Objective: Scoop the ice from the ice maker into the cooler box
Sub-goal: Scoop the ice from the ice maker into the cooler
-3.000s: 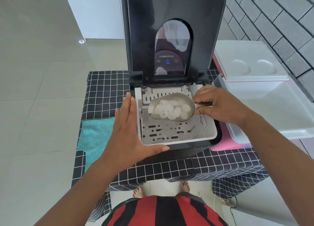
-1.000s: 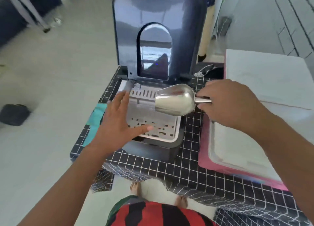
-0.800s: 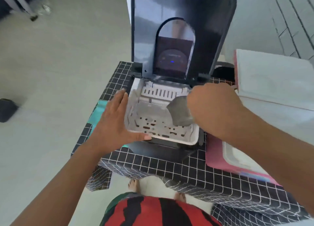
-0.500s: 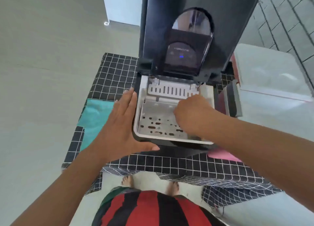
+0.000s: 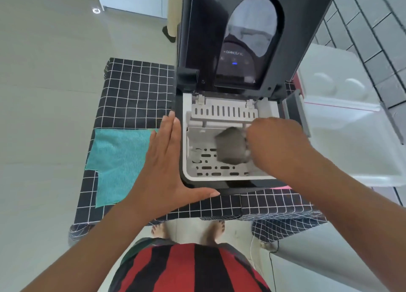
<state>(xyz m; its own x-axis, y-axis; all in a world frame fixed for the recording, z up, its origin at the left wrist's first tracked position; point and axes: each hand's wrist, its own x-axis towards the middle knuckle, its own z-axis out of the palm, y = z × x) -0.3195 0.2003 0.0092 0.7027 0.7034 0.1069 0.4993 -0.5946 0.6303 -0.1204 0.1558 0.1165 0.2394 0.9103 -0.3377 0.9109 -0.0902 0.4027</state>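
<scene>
Ice: none clearly visible in the basket (image 5: 198,159); the slotted white floor shows bare on its left and front parts, and the rest is hidden under your right hand and the scoop. Cannot tell whether any ice sits in the scoop, as it is blurred.

Scoop (image 5: 231,145): metal, grey and smeared by motion, down inside the basket with its bowl pointing left. Handle end is buried in your right hand (image 5: 274,142).

Right hand: fingers curled tight into a fist around the scoop handle, knuckles up, wrist over the right rim of the basket. Forearm runs in from lower right.

Left hand (image 5: 162,166): flat and spread, fingers straight and together, thumb stretched out along the front edge of the ice maker (image 5: 219,185). Palm lies against the machine's left side; it grips nothing.

Ice maker: black body, lid (image 5: 197,28) standing upright at the back, arched window with a small blue light in its reflection. White slotted flap sits across the rear of the basket.

Cooler box (image 5: 351,151): white, open, just to the right of the machine, its lid (image 5: 329,80) tipped back toward the tiled wall. The inside looks plain white; contents not discernible.

Surroundings: black grid-check cloth (image 5: 136,93) covers the table. A teal towel (image 5: 118,159) lies flat on it left of your left hand. Bare feet and a red-and-black striped shirt show at the bottom edge.
</scene>
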